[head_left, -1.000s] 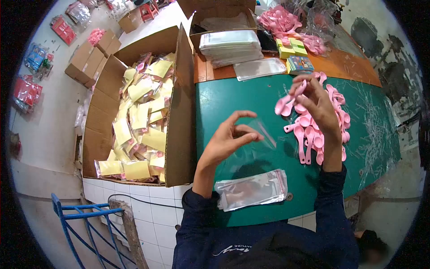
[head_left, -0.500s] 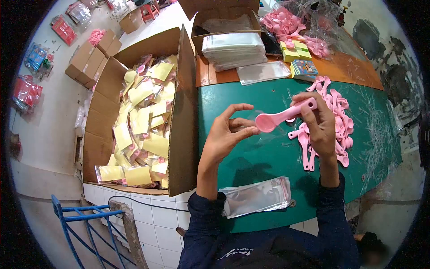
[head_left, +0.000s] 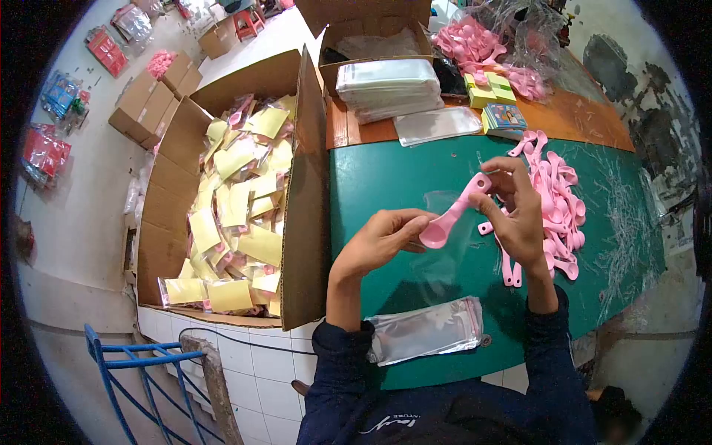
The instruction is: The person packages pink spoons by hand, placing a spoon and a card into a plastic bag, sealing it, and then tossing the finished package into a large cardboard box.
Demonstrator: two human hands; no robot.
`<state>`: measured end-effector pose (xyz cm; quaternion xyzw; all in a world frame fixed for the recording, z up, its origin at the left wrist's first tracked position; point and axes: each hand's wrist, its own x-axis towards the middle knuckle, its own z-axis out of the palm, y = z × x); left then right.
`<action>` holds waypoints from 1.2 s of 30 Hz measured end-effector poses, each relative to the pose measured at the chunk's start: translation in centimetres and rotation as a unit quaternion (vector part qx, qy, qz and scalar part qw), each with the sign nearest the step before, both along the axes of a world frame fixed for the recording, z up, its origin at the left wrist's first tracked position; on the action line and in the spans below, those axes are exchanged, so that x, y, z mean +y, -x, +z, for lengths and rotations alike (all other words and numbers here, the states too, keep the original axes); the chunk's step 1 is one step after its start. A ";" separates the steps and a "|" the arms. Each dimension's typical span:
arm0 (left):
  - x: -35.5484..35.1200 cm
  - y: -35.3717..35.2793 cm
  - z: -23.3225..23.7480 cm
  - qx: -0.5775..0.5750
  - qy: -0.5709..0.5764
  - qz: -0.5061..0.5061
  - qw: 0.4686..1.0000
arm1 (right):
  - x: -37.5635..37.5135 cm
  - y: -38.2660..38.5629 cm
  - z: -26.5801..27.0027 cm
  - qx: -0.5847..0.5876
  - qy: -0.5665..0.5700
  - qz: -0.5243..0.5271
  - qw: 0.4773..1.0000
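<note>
My right hand (head_left: 517, 211) pinches the handle end of a pink plastic spoon (head_left: 454, 211), which slants down to the left with its bowl lowest. My left hand (head_left: 389, 239) is closed, thumb and fingers pressed together on a clear plastic bag (head_left: 443, 271) right beside the spoon's bowl. The bag is thin and see-through, hanging behind and below the spoon. Below my hands lies a stack of clear plastic bags (head_left: 426, 331) on the green table (head_left: 386, 170). Just beyond my right hand is a heap of pink spoons (head_left: 558, 200).
On the left, a large cardboard box (head_left: 306, 200) holds many bagged items with yellow cards. Behind the table are stacked plastic sleeves (head_left: 389, 85), small yellow packs (head_left: 491, 90), printed cards (head_left: 504, 117) and more pink spoons (head_left: 469, 41). A blue metal frame (head_left: 141, 356) stands lower left.
The spoon has moved left and down and tilts more steeply. My left fingers, spread before, have closed by its bowl. The clear bag now hangs more visibly below.
</note>
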<state>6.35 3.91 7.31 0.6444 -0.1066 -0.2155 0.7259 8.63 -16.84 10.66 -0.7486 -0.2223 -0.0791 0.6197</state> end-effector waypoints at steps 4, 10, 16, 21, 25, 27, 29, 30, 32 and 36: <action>0.0 -0.3 -0.7 -0.007 0.021 0.015 1.000 | -0.1 0.1 -0.8 -0.026 0.029 -0.012 0.999; -0.5 -0.5 -0.7 -0.040 0.079 0.094 0.992 | 0.2 -1.8 -0.5 -0.111 0.197 0.238 0.945; 0.4 -0.6 -0.3 -0.046 0.129 0.126 0.983 | -6.9 -19.0 -2.4 -0.018 0.207 -0.001 0.978; 1.1 -0.3 0.1 -0.066 0.148 0.137 0.977 | -16.1 -29.7 -10.3 -0.005 0.447 -0.225 0.865; 1.5 -0.7 -0.4 -0.045 0.157 0.133 0.978 | -15.3 -27.7 -11.0 0.067 0.479 -0.306 0.820; 1.3 -0.8 -0.8 -0.021 0.140 0.143 0.980 | -12.9 -25.2 -9.9 0.039 0.421 -0.397 0.815; 1.2 -0.9 -0.9 -0.015 0.120 0.135 0.983 | -13.0 -25.2 -10.3 -0.093 0.430 -0.445 0.780; 1.2 -0.9 -0.9 -0.020 0.109 0.127 0.986 | -13.1 -25.2 -10.3 -0.146 0.412 -0.440 0.784; 1.2 -0.8 -0.9 -0.024 0.095 0.120 0.988 | -12.0 -23.5 -7.7 -0.072 0.313 -0.318 0.892; 0.8 -0.9 -0.1 -0.004 0.050 0.128 0.990 | -4.2 -9.1 -0.5 0.051 0.028 0.007 0.998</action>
